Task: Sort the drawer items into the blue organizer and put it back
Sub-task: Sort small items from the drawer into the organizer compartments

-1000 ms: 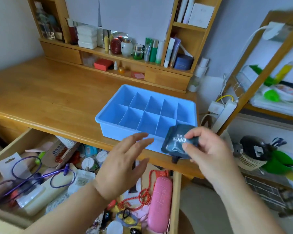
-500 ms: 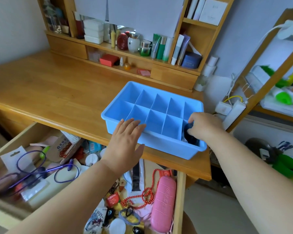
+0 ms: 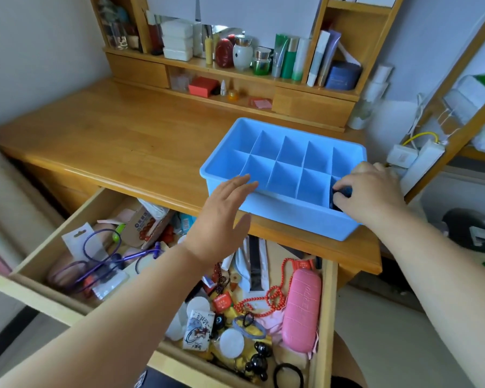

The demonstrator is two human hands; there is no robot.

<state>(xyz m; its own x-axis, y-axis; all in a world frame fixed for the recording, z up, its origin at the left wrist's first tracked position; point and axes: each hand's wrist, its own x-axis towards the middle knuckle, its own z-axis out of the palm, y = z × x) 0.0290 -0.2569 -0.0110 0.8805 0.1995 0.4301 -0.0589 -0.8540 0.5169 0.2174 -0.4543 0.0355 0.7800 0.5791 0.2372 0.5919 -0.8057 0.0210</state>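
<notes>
Nearest the camera, the open drawer (image 3: 179,275) is full of clutter, the pink case (image 3: 301,309) included, so sorting has barely begun. Above it the left hand (image 3: 221,219) hovers flat-fingered at the blue organizer (image 3: 280,217) on the desk (image 3: 123,141). The right hand (image 3: 367,191) pinches a dark packet (image 3: 340,192) into its near right compartment; release it next, then fetch another item.

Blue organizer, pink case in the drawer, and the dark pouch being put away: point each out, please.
blue organizer (image 3: 284,217): head view, on its near outer wall.
pink case (image 3: 301,306): head view, middle of its textured lid.
dark pouch (image 3: 345,191): head view, the sliver showing between the right hand's fingers.
</notes>
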